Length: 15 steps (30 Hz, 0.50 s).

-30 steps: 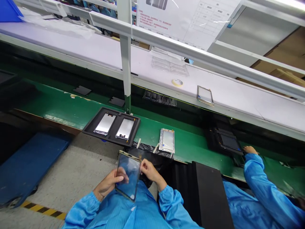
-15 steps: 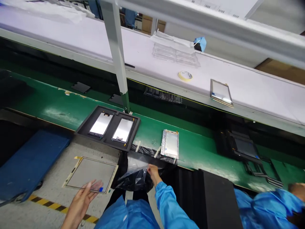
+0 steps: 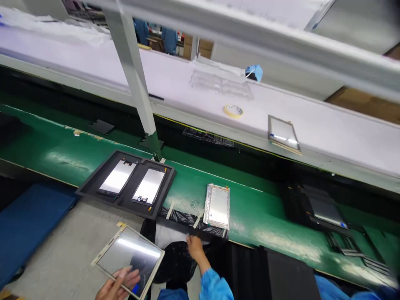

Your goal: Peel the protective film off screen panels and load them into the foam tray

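Observation:
My left hand (image 3: 118,284) is at the bottom edge of the view and grips a glass touch panel (image 3: 128,259) by its lower edge. The panel is tilted, has a thin gold-coloured border and shows a glare across its face. My right hand (image 3: 196,248) is at the edge of a black plastic film (image 3: 175,263), its fingertips on the film, with a blue sleeve behind it. On the green belt, a black tray (image 3: 88,191) holds two silvery panels side by side, and a loose foil-edged panel (image 3: 217,206) lies to its right.
A grey post (image 3: 133,75) stands on the belt's far side. A white shelf (image 3: 175,79) carries a tape roll (image 3: 233,111), a clear plastic tray (image 3: 220,81) and a framed panel (image 3: 283,134). A dark tray (image 3: 325,210) sits at right. A co-worker's blue sleeve (image 3: 331,289) shows at bottom right.
The panel has gone from both hands in front of me to my left hand alone, out at lower left. My right hand has moved onto the black film. The view has swung left.

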Tool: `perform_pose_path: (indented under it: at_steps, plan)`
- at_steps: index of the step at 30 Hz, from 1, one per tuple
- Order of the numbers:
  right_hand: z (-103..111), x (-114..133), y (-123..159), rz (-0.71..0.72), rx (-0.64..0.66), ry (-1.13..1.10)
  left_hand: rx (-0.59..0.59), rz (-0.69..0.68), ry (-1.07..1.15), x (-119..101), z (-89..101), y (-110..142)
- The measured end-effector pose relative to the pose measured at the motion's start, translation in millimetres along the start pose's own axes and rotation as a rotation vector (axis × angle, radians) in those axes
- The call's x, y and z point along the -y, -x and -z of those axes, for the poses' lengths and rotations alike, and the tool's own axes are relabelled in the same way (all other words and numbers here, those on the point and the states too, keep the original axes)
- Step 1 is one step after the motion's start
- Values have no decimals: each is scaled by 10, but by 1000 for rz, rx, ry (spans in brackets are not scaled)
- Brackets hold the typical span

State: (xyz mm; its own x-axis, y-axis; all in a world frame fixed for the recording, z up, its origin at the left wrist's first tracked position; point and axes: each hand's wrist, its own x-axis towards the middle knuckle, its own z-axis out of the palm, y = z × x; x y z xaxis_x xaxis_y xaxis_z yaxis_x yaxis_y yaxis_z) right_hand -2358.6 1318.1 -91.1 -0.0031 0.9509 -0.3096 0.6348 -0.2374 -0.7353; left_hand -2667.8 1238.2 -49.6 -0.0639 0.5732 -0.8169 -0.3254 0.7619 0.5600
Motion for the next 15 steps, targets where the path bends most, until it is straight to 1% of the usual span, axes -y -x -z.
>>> perform_pose_path:
  at_steps: [2,3,4,5,6,7,8,9,11,13,15]
  plan:
    - [92,181,285,-1,86,-199,107,-51,-60,-124,-424,62]
    - [175,266,423,21,90,-285,170,-79,-89,-210,-652,119]
    - [292,345,547,51,58,-342,238,-115,-109,-307,-879,193]
    - [448,420,649,85,-9,-361,307,-150,-121,-406,-1094,279]
    - [648,491,727,114,-106,-341,380,-191,-124,-499,-1289,373]
    - [896,560,778,129,-209,-316,450,-230,-120,-576,-1457,467]
    - [1195,626,804,135,-308,-302,515,-263,-115,-630,-1594,552]
    - [1542,690,810,139,-402,-295,571,-293,-112,-656,-1697,619]
    - [2359,816,771,150,-618,-265,624,-313,-130,-617,-1813,673]
    - [3255,945,667,128,-850,-219,598,-280,-184,-486,-1833,621]
    - [4100,1094,476,77,-1047,-140,495,-241,-227,-326,-1792,521]
